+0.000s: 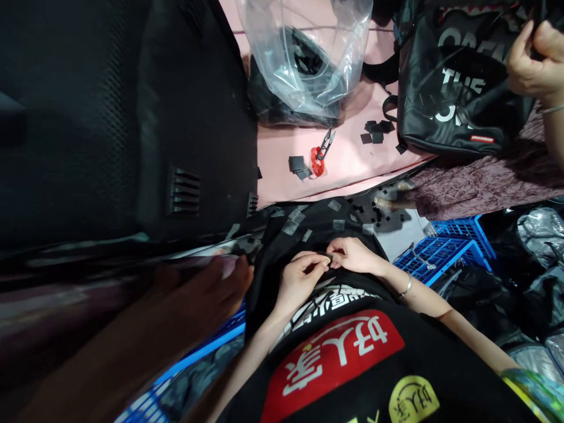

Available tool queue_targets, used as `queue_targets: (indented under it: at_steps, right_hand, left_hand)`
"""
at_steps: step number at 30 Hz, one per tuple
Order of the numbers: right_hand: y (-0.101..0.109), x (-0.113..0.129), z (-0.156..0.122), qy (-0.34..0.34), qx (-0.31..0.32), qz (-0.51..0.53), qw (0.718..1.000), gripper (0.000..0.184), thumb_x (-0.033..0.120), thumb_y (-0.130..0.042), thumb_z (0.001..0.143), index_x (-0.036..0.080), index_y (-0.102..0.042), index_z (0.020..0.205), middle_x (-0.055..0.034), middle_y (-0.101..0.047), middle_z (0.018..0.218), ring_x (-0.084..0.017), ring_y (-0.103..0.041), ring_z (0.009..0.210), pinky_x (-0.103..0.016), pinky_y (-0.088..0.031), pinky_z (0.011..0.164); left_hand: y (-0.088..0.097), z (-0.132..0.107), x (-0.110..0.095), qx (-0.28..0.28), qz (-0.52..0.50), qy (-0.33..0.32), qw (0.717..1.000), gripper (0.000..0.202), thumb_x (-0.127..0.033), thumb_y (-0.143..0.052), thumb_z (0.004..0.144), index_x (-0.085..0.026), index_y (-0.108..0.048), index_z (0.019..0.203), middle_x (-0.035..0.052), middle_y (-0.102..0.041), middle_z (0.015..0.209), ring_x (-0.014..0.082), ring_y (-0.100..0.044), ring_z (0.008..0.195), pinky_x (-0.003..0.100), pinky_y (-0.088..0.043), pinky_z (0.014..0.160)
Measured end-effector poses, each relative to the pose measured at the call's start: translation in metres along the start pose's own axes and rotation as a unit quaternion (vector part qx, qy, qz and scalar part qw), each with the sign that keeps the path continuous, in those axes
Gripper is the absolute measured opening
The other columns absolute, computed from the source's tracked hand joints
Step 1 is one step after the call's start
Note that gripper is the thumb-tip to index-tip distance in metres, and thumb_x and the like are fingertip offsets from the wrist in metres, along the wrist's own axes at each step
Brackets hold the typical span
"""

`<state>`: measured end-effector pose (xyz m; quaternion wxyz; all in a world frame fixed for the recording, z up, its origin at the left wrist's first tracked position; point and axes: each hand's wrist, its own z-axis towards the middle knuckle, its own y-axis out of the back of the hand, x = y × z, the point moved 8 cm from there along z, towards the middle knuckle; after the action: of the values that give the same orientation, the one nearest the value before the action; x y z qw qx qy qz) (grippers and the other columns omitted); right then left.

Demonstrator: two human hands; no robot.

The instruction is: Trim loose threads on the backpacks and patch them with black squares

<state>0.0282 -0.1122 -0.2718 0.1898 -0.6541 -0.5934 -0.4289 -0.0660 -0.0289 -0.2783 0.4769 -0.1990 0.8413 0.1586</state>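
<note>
My left hand (302, 279) and my right hand (351, 255) meet above my lap, fingertips nearly touching. Both are closed in a pinch around a small dark piece (329, 257), mostly covered by the fingers; its kind cannot be made out. Beneath them lies the black apron (317, 220), with several small translucent squares (294, 220) scattered over it. A bracelet (406, 286) circles my right wrist.
On the pink table (282, 138) lie thread snips (325, 144), a red ring-shaped item (316, 163), black squares (376, 130), a clear plastic bag (308, 76) and a black backpack (462, 88). Co-workers' hands (535, 64) flank me. Blue crates (440, 252) stand right.
</note>
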Motion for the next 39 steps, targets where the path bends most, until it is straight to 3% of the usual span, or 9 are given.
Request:
queue_targets:
  at_steps: [6,12,18,30,39]
  right_hand:
    - [-0.006,-0.010,-0.002,-0.035,0.000,0.158,0.987,0.010,0.020,-0.050,0.079,0.013,-0.057,0.079,-0.0023,-0.062,0.064,-0.011,-0.062,0.059,-0.023,-0.050,0.060]
    - [-0.007,-0.014,-0.006,-0.045,0.013,0.284,0.958,0.030,0.040,-0.064,0.070,0.011,-0.059,0.079,-0.0017,-0.062,0.064,-0.011,-0.061,0.060,-0.025,-0.052,0.064]
    - [-0.002,-0.008,-0.012,-0.038,0.012,0.254,0.966,0.038,0.048,-0.065,0.067,0.010,-0.061,0.075,-0.0035,-0.064,0.066,-0.012,-0.063,0.060,-0.024,-0.052,0.061]
    - [0.003,0.006,-0.021,-0.013,-0.011,0.126,0.992,0.013,0.021,-0.052,0.079,0.011,-0.060,0.075,-0.0032,-0.063,0.065,-0.013,-0.065,0.060,-0.021,-0.052,0.057]
    - [-0.008,-0.008,-0.026,-0.012,-0.004,0.118,0.993,0.014,0.021,-0.051,0.078,0.011,-0.061,0.076,-0.0038,-0.064,0.065,-0.013,-0.066,0.061,-0.022,-0.052,0.059]
  left_hand:
    - [-0.001,0.001,-0.003,-0.002,-0.026,0.031,0.999,0.020,-0.034,-0.063,0.065,-0.015,-0.065,0.071,0.0031,-0.066,0.064,0.0157,-0.062,0.060,0.026,-0.050,0.059]
    - [0.001,-0.001,-0.016,0.003,-0.032,0.045,0.998,0.017,-0.031,-0.062,0.065,-0.015,-0.064,0.069,0.0015,-0.063,0.056,0.0137,-0.058,0.054,0.024,-0.047,0.056]
    - [-0.003,-0.003,-0.017,0.045,-0.022,0.056,0.997,0.020,-0.034,-0.060,0.068,-0.015,-0.062,0.070,-0.0002,-0.061,0.055,0.0123,-0.054,0.054,0.023,-0.044,0.057]
    - [-0.009,-0.005,-0.008,0.077,-0.009,0.043,0.996,0.024,-0.040,-0.060,0.069,-0.015,-0.060,0.070,-0.0007,-0.058,0.056,0.0126,-0.054,0.055,0.023,-0.043,0.057]
    - [-0.013,-0.013,0.006,0.065,-0.010,0.033,0.997,0.022,-0.037,-0.061,0.070,-0.015,-0.060,0.071,-0.0018,-0.056,0.056,0.0112,-0.052,0.054,0.022,-0.043,0.056]
